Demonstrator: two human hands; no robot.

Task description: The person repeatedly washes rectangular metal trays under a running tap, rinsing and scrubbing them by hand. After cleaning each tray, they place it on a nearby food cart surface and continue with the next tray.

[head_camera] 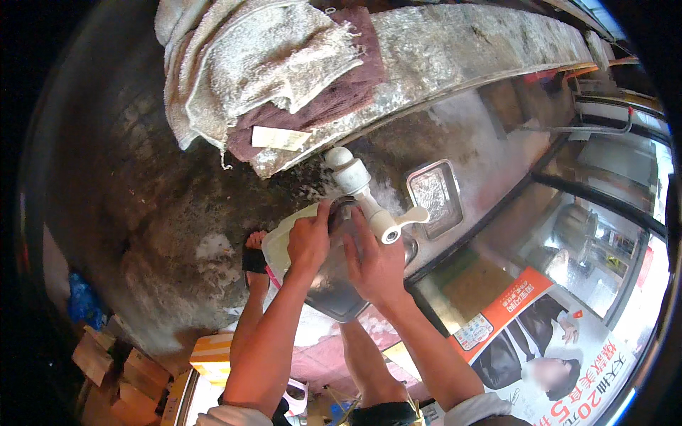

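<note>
A dull grey rectangular metal tray (335, 287) is held tilted below a white plastic tap (367, 197) with a lever handle. My left hand (310, 239) grips its left edge, index finger pointing toward the tap. My right hand (377, 263) rests against the tray's right side, fingers reaching up beneath the spout; whether they close on anything is hidden. A dark rounded patch lies between my fingertips, too unclear to name. Behind the tray, a pale plastic basin (277, 242) shows at the left.
Another rectangular metal tray (434, 199) lies on the wet floor at right. Towels (266, 69) hang over a rough concrete ledge (469, 42). Glass panels with a printed poster (549, 346) stand at right. Cardboard boxes (138, 378) and a blue plastic bag (86, 302) lie at lower left.
</note>
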